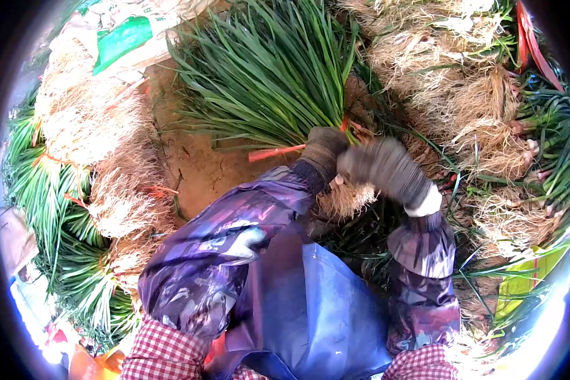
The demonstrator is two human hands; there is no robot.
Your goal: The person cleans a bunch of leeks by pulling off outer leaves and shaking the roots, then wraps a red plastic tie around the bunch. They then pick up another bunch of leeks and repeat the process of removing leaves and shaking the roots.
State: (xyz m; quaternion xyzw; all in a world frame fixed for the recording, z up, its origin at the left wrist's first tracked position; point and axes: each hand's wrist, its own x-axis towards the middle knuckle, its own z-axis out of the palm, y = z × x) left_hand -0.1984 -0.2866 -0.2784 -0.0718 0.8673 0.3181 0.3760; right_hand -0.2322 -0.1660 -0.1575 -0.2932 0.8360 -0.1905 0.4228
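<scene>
A large bunch of long green leafy plants (272, 76) lies ahead of me, with its pale roots (345, 199) pointing toward me. My left hand (325, 149), in a dark knitted glove, is closed round the base of the bunch. An orange-red strip (275, 152) sticks out to the left of that hand. Close beside it is my right hand (377, 166), also gloved and smeared by motion, over the root end. Its fingers cannot be made out.
Tied bunches with tan roots (130, 202) and green leaves (57, 190) are piled at the left. More rooty bunches (449, 95) lie at the right. Brown ground (212, 174) shows between. A blue apron (342, 304) covers my lap. A yellow-green piece (519, 285) lies at the lower right.
</scene>
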